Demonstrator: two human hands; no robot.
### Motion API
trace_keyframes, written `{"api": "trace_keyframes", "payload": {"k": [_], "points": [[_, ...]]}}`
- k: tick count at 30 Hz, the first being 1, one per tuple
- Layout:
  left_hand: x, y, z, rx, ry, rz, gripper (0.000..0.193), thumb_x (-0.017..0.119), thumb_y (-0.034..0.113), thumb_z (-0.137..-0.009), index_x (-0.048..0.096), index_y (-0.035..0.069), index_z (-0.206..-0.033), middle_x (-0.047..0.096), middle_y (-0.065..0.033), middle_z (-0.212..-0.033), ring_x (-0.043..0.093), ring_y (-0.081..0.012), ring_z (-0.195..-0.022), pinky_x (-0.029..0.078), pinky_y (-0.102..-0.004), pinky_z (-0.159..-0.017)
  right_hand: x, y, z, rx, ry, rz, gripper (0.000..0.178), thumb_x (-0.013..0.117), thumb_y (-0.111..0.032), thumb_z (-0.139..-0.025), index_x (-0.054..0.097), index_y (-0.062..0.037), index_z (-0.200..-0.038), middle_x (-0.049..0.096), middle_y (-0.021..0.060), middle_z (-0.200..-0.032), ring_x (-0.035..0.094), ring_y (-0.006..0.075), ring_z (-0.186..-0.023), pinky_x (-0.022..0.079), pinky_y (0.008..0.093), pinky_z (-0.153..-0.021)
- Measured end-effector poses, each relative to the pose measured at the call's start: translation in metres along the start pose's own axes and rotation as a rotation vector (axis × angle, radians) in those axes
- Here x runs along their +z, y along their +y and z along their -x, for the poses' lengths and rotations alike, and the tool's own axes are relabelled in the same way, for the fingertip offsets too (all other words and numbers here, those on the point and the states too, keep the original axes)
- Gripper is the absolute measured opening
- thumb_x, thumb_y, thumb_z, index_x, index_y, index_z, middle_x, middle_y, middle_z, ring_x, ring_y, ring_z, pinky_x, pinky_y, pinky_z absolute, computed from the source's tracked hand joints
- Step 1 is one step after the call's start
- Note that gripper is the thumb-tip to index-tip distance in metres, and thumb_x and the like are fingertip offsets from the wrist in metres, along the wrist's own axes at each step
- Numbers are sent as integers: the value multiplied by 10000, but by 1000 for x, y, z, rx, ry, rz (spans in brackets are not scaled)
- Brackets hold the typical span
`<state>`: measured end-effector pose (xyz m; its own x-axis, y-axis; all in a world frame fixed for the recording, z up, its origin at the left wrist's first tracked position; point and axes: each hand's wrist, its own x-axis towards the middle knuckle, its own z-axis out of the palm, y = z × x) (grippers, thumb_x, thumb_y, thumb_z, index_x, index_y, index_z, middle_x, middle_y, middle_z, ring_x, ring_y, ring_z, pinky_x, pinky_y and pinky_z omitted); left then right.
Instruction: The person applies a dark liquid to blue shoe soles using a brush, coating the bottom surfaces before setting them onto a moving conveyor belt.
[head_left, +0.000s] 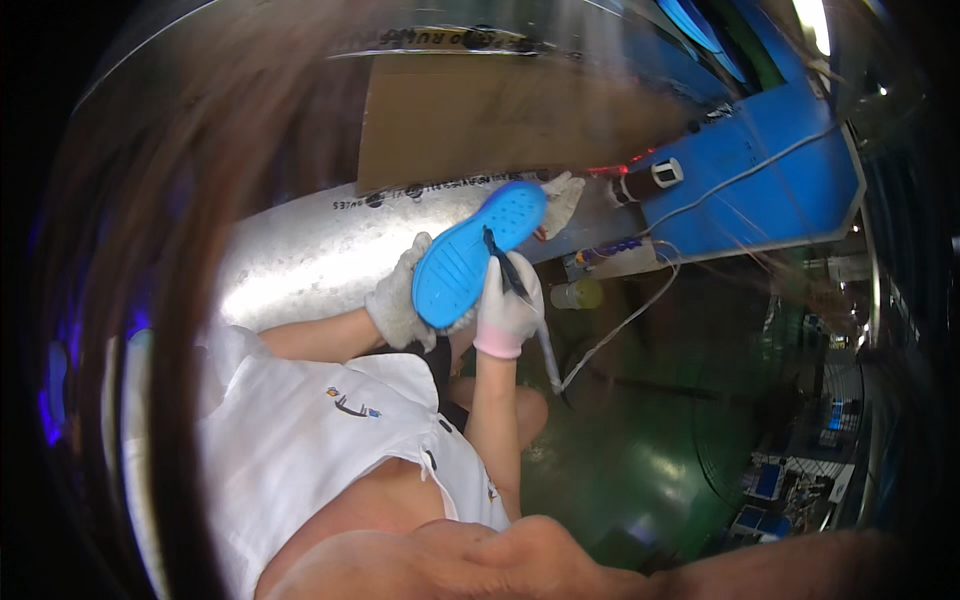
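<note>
A bright blue shoe sole is held tilted in front of me, its patterned face turned up. My left hand, in a greyish-white knitted glove, is closed around its left edge; its fingers are partly hidden beneath. My right hand, in a white glove with a pink cuff, grips a slender black tool. The tool's tip meets the sole near its narrow middle, though I cannot make out its kind. Just beyond the sole's far end lies a crumpled whitish cloth or glove.
A shiny metal surface stretches behind the sole, with a brown board above. Rightward are a blue panel, a white-and-dark cylinder, a yellowish round container and a pale hanging cable. Blurred strands cross the upper left.
</note>
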<state>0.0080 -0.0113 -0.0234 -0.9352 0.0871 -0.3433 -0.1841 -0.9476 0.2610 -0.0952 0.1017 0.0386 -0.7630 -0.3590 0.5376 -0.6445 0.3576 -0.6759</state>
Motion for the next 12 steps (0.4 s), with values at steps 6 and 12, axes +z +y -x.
{"api": "trace_keyframes", "payload": {"k": [6,12], "points": [[46,-5,-1,255,56,367,985,444,910,-774,600,73,-1269,704,-175,-1009,699,-316,-826,569,-485,-493,-15,-36,11,-128,-138,-391,168,773,6,-806,725,-32,-962,709,59,-888,671,146,-782,541,309,-719],[27,-5,10,59,-503,716,974,418,875,-822,493,111,-1422,589,-174,-1310,595,-357,-1151,498,-617,-911,-20,-52,4,-416,-44,-138,183,792,-50,-796,728,-37,-967,719,122,-905,688,259,-787,548,342,-728]]}}
